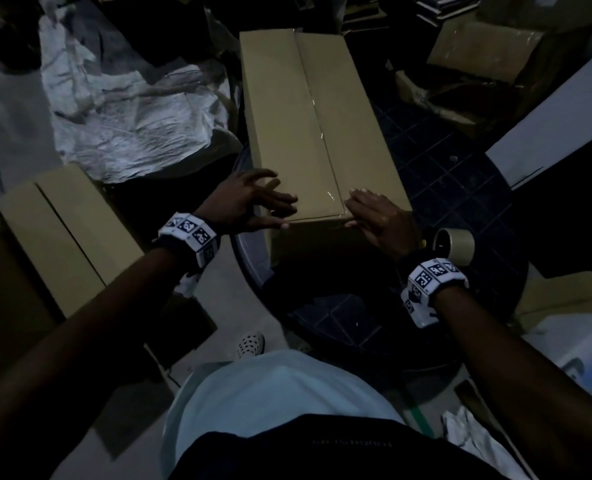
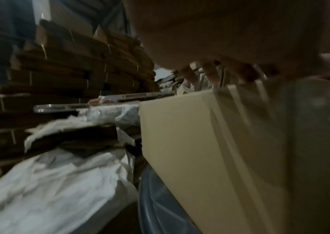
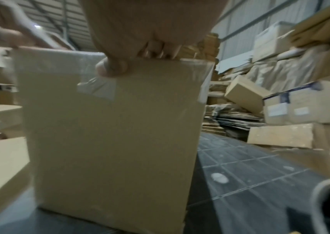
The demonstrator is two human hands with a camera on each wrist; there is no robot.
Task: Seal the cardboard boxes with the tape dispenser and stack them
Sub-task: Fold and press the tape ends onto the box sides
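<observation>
Head view shows a long, smooth tan cardboard box (image 1: 308, 126) lying lengthwise away from the person on a dark round tabletop (image 1: 488, 265) with a grid pattern. A strip of glossy clear tape (image 1: 322, 133) runs along the box's centre seam and folds over the near edge. The left hand (image 1: 249, 202) rests on the near left corner with its fingers (image 1: 280, 197) spread and straight across the top face. The right hand (image 1: 381, 220) lies flat at the near right corner, fingers straight on the top and thumb down over the front edge; in the right wrist view the thumb presses just above a wrinkled tape end on the flat front face. Neither hand grips anything.

A tape roll (image 1: 455, 245) with a hollow cardboard core sits on the tabletop just right of the right wrist. To the left a second closed box (image 1: 69, 233) stands lower, apart from the first. Crumpled white sheeting (image 1: 124, 116) lies beyond it, and more boxes (image 1: 485, 50) crowd the far right. Bare tabletop shows to the right of the long box.
</observation>
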